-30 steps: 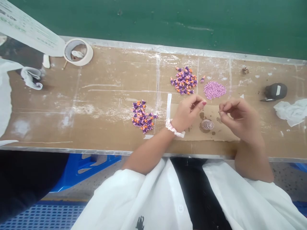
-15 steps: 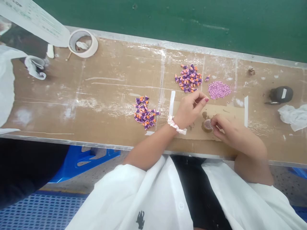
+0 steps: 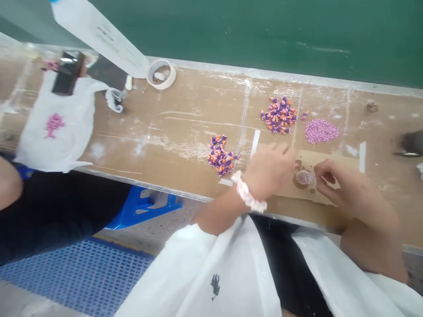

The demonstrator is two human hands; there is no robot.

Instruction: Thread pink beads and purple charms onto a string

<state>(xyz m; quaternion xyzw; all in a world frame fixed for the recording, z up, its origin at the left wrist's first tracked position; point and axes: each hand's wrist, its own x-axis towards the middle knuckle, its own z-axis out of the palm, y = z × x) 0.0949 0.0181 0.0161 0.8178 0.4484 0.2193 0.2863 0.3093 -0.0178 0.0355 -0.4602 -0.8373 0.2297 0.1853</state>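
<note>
Two hands (image 3: pixel 271 169) (image 3: pixel 346 187), grips unclear; one clear cup (image 3: pixel 304 178), two figurine piles (image 3: pixel 280 116) (image 3: pixel 220 157), one bead pile (image 3: pixel 320 131)

Cup (image 3: pixel 304 178): on cardboard sheet (image 3: pixel 310 158), left of right hand (image 3: pixel 346 187).
Beads (image 3: pixel 321 131): behind sheet, right of rear figurines (image 3: pixel 280 116).
Front figurines (image 3: pixel 222 156): left of sheet.

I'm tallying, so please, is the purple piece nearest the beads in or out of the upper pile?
Out: a gap separates the piece from the upper pile.
</note>
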